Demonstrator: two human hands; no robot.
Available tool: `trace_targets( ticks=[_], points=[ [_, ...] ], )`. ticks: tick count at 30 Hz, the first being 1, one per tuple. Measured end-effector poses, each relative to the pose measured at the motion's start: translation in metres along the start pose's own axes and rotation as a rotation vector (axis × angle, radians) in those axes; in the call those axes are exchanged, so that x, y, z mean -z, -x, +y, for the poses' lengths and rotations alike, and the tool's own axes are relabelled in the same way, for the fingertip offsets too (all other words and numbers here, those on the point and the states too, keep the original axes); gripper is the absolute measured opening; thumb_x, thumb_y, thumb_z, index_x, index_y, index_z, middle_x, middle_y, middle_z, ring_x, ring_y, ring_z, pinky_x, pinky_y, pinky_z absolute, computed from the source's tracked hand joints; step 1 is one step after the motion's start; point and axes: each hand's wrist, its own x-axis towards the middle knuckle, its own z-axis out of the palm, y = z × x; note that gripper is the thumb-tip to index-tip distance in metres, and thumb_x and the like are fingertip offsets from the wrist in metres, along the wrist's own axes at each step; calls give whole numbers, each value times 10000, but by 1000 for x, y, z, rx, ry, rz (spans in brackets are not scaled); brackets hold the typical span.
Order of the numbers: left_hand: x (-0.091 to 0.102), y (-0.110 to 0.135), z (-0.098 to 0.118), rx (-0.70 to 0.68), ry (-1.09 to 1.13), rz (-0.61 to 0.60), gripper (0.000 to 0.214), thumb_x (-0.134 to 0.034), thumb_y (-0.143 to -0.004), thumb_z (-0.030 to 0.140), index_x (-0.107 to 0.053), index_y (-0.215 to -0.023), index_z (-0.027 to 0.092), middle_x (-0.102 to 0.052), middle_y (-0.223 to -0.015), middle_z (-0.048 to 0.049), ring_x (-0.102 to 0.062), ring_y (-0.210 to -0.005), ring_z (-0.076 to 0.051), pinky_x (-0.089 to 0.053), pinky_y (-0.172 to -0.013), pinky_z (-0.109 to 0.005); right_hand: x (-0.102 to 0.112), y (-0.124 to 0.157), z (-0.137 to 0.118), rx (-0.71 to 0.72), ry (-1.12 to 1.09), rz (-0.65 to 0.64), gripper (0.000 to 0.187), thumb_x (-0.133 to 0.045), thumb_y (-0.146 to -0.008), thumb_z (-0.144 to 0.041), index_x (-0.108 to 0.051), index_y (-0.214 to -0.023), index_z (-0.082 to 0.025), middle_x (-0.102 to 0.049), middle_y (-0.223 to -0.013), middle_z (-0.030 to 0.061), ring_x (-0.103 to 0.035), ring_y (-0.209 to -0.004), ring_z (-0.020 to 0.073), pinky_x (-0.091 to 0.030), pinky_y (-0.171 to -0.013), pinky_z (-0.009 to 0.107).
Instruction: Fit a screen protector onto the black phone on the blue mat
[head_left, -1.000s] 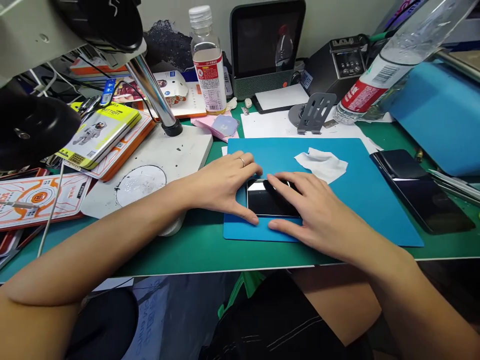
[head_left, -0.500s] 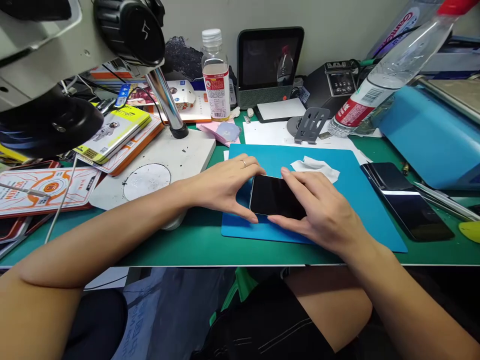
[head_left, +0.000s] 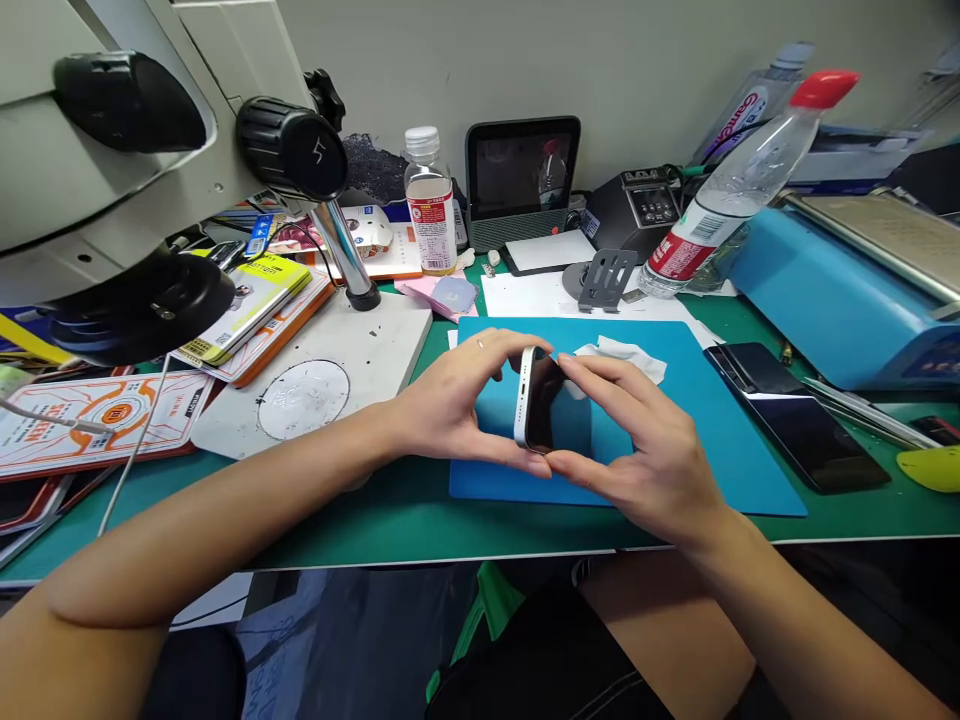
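A smartphone (head_left: pixel 537 400) with a dark, reflecting screen is held up on its long edges over the blue mat (head_left: pixel 720 450). Its pale end, with the port and small holes, is tipped up toward the left. My left hand (head_left: pixel 480 405) grips it by the two edges near that end, fingers at the far edge and thumb at the near one. From the other side, my right hand (head_left: pixel 637 430) also closes on the edges, index finger and thumb at the phone's corners. A crumpled white tissue (head_left: pixel 630 355) lies on the mat just behind the right fingers.
A microscope (head_left: pixel 292 145) with a white base (head_left: pixel 390 335) stands at the left. A second phone (head_left: pixel 817 430) lies right of the mat. Behind are a grey phone stand (head_left: pixel 604 280), a red-capped bottle (head_left: pixel 735 190), a juice bottle (head_left: pixel 431 215) and a smart display (head_left: pixel 521 170).
The phone has gone from lying nearly flat to being tilted up, its port end now showing. My left hand has closed onto its edges. The camera view has shifted slightly.
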Motion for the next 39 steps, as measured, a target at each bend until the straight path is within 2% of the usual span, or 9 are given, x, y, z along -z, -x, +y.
trace_targets(
  ticks=[3, 7, 13, 16, 19, 26, 30, 33, 39],
  points=[
    [-2, 1, -1, 26, 93, 46, 762, -811, -759, 612, -508, -1340, 224, -671, -1272, -130, -659, -1130, -297, -549, -922, -413, 10, -6, -8, -146, -152, -132, 735, -716, -899, -491, -456, -1552, -275, -589, -1465, 119, -574, -1345, 310, -507, -1099, 485],
    [-8, 2, -5, -59, 180, 103, 794, -854, -721, 582, -504, -1349, 244, -686, -1241, -111, -687, -1080, -276, -559, -869, -372, 28, -18, -21, -211, -266, -144, 642, -709, -903, -417, -512, -1510, -346, -535, -1557, 42, -483, -1444, 316, -422, -1185, 506],
    [-11, 2, -6, -185, 86, 182, 821, -824, -745, 602, -497, -1402, 234, -706, -1159, -93, -704, -981, -249, -557, -766, -333, 31, -42, -41, -178, -227, -261, 691, -670, -881, -381, -509, -1527, -195, -580, -1520, 85, -580, -1350, 348, -458, -1158, 520],
    [-12, 3, -4, -192, 41, 228, 838, -805, -727, 656, -521, -1382, 217, -704, -1069, -73, -681, -853, -208, -540, -667, -303, 31, -44, -45, -211, -251, -313, 731, -673, -874, -396, -469, -1557, -237, -557, -1542, 70, -595, -1330, 373, -480, -1127, 561],
    [-12, 4, -1, -168, 43, 240, 825, -819, -703, 642, -541, -1355, 220, -705, -1059, -66, -662, -823, -191, -524, -626, -290, 32, -41, -45, -243, -280, -316, 752, -689, -866, -402, -449, -1568, -286, -545, -1554, 45, -591, -1332, 383, -486, -1119, 571],
    [-11, 3, 2, -140, 30, 230, 805, -825, -694, 613, -548, -1336, 215, -708, -1047, -59, -656, -829, -185, -506, -592, -268, 33, -41, -48, -366, -364, -336, 747, -711, -867, -385, -454, -1563, -301, -629, -1468, 27, -648, -1270, 351, -563, -1058, 502],
    [-11, 3, 3, -128, 19, 229, 778, -832, -688, 596, -552, -1305, 214, -703, -1027, -54, -645, -810, -180, -486, -558, -259, 33, -42, -49, -368, -389, -301, 726, -719, -862, -339, -479, -1546, -311, -582, -1521, 8, -608, -1323, 350, -538, -1098, 491],
    [-11, 3, 4, -120, 19, 224, 773, -822, -687, 616, -555, -1292, 217, -702, -1020, -59, -653, -812, -193, -495, -577, -285, 33, -40, -47, -386, -369, -284, 690, -721, -860, -291, -517, -1517, -349, -612, -1489, -12, -629, -1298, 347, -540, -1097, 492],
    [-10, 3, 4, -109, -35, 223, 761, -801, -697, 638, -545, -1277, 216, -696, -991, -49, -643, -780, -192, -478, -606, -320, 32, -37, -45, -411, -416, -261, 668, -738, -869, -362, -529, -1504, -357, -574, -1530, -7, -582, -1357, 339, -515, -1126, 489]
  ],
)
